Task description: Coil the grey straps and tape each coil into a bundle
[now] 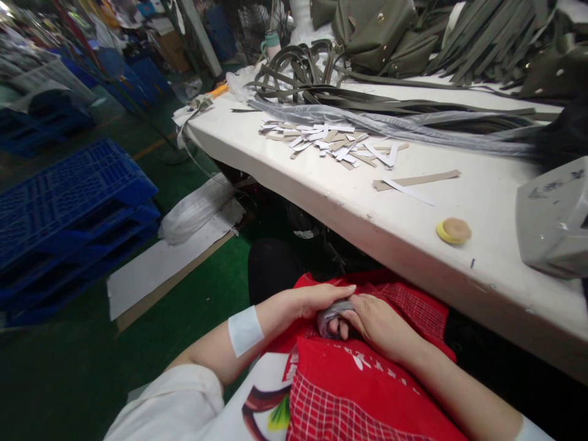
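Note:
Low over the red apron (331, 373), both hands meet around a small rolled bundle (327, 320) that looks greyish and wrapped in clear plastic. My left hand (319, 299) curls around it from the left, its thumb lying across the top. From the right, my right hand (379, 321) closes on the same bundle, with its thumb and fingers bent against it. The palms and part of the fingers hide much of the bundle, so its exact kind cannot be made out.
Ahead stands a white worktable (285, 177) with paper strips (331, 141), dark green straps (298, 79), green bags (381, 37), a yellow-edged round pad (454, 231) and a pale container (555, 220). Blue pallets (73, 208) and a flat board (165, 263) lie on the floor at left.

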### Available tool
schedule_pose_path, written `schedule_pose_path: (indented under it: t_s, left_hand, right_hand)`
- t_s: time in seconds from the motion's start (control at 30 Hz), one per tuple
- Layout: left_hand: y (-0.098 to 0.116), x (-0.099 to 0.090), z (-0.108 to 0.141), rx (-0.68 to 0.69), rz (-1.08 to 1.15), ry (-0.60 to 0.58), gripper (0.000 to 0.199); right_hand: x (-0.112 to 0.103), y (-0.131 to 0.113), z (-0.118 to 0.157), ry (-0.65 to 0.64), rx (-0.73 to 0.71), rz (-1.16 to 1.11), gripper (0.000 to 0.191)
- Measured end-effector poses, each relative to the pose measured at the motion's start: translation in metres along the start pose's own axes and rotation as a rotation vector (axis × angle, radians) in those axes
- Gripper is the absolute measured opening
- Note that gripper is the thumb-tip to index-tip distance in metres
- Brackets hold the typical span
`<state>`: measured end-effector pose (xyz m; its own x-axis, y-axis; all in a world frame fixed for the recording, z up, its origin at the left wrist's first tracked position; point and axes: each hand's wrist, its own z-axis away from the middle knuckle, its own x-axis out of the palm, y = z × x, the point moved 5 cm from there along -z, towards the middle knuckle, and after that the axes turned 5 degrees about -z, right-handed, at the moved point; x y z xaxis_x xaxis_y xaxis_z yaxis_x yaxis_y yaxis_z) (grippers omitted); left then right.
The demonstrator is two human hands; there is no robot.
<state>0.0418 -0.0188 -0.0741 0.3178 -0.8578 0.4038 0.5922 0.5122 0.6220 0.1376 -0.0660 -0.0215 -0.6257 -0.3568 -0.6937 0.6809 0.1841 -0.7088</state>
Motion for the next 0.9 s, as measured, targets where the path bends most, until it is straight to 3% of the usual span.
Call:
schedule_pose_path:
  t_s: [0.1,0.17,0.23,0.37,0.5,0.73,0.83,0.9]
  left_hand:
    - [-0.001,-0.012,-0.001,0.053,-0.062,0.353,0.080]
    - [0.004,-0.019,0.007,0.152,-0.133,0.594,0.073]
    - [0.012,-0.017,0.019,0.291,-0.250,0.724,0.058]
    - [0.023,0.000,0.035,0.486,-0.505,0.729,0.041]
    - [0.025,0.009,0.035,0.489,-0.582,0.660,0.040]
    - [0.022,0.005,0.028,0.488,-0.594,0.645,0.037]
    - [0.017,0.000,0.023,0.489,-0.555,0.644,0.032]
    - [0.014,-0.004,0.020,0.465,-0.552,0.655,0.031]
  right_hand:
    - [0.009,0.011,0.000,0.025,0.080,0.118,0.034]
    - [0.014,0.020,0.002,0.055,0.165,0.177,0.040]
    - [0.019,0.029,0.006,0.094,0.238,0.190,0.046]
    - [0.025,0.039,0.012,0.135,0.251,0.122,0.047]
    - [0.025,0.040,0.013,0.145,0.247,0.011,0.046]
    - [0.017,0.029,0.016,0.149,0.231,-0.161,0.041]
    - [-0.004,0.021,0.012,0.094,0.205,-0.164,0.035]
    - [-0.036,0.019,0.003,0.122,0.217,-0.128,0.032]
